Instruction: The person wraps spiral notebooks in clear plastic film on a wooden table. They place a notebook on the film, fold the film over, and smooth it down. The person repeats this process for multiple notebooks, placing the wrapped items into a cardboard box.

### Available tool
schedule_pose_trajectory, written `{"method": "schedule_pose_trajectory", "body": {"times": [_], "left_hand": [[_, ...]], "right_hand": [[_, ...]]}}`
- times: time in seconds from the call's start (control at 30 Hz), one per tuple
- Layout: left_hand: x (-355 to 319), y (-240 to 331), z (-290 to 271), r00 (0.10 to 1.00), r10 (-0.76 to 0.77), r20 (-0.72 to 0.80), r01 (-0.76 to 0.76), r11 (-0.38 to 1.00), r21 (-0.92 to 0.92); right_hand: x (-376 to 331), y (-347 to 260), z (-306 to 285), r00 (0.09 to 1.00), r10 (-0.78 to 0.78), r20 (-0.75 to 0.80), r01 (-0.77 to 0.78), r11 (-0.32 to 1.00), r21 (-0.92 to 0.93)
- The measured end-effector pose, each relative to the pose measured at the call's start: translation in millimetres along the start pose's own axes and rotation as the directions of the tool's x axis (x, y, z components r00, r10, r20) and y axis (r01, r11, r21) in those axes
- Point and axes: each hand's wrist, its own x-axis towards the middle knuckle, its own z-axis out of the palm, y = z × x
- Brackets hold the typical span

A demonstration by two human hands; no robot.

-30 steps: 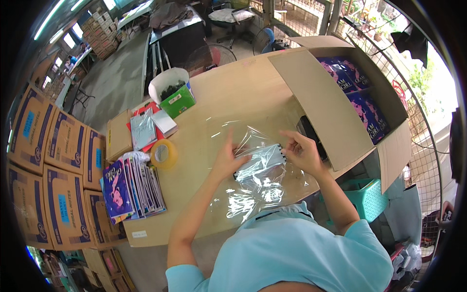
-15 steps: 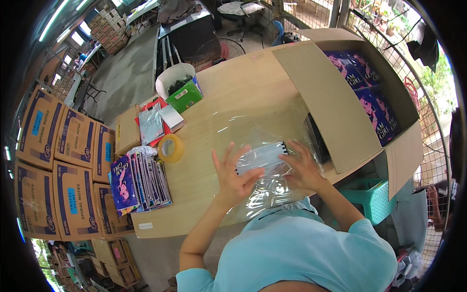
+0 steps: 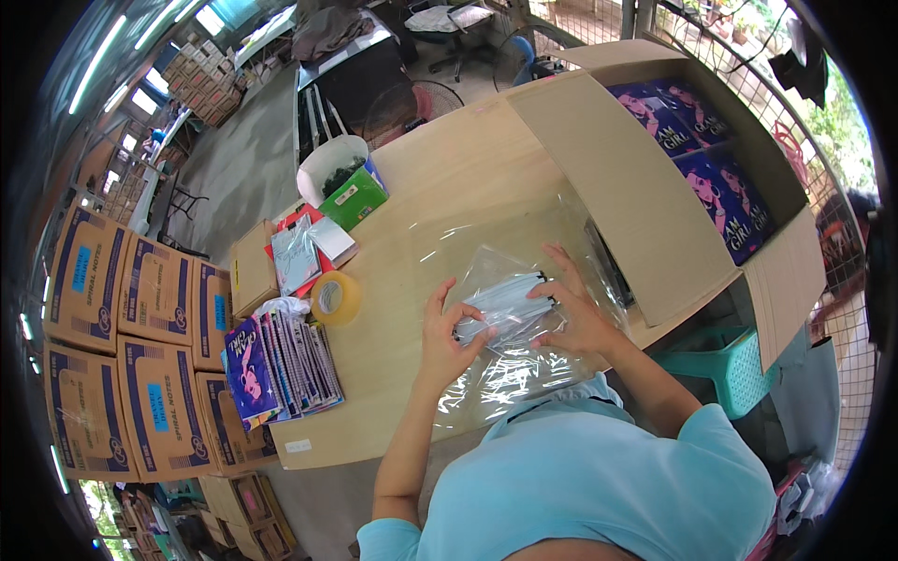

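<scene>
A small stack of spiral notebooks (image 3: 506,307) with pale page edges and black bindings lies in front of me, inside a clear plastic sheet or bag. My left hand (image 3: 451,329) curls its fingers and thumb round the stack's left end. At the other end, my right hand (image 3: 582,316) grips it through the film, fingers bent on top and thumb on the near side. Loose clear plastic film (image 3: 510,379) spreads crumpled under the stack and toward my body. The undersides of the notebooks are hidden.
A carton (image 3: 617,168) with purple-covered notebooks stands open at right. Leftward on the table (image 3: 393,365) are a roll of tape (image 3: 337,297), a row of spiral notebooks (image 3: 295,360) and a green box (image 3: 355,196). Stacked cartons (image 3: 154,318) stand farther left; a teal stool (image 3: 725,365) sits at right.
My fingers have closed in on both ends of the stack, the left ones curling from a spread pose. The film is drawn closer round it. The whole view has shifted slightly.
</scene>
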Motion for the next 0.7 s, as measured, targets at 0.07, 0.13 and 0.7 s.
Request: {"method": "schedule_pose_trajectory", "body": {"times": [0.07, 0.13, 0.7], "left_hand": [[0, 14, -9, 0.999, 0.031, 0.034, -0.027, 0.993, -0.113], [-3, 34, -10, 0.997, 0.073, 0.008, -0.072, 0.995, -0.064], [4, 25, 11, 0.959, -0.186, -0.212, 0.142, 0.968, -0.207]], "right_hand": [[-2, 16, 0, 1.000, -0.005, 0.028, 0.004, 1.000, 0.009], [3, 17, -4, 0.998, 0.013, 0.060, -0.019, 0.996, 0.091], [12, 24, 20, 0.988, 0.134, 0.076, -0.149, 0.956, 0.251]]}}
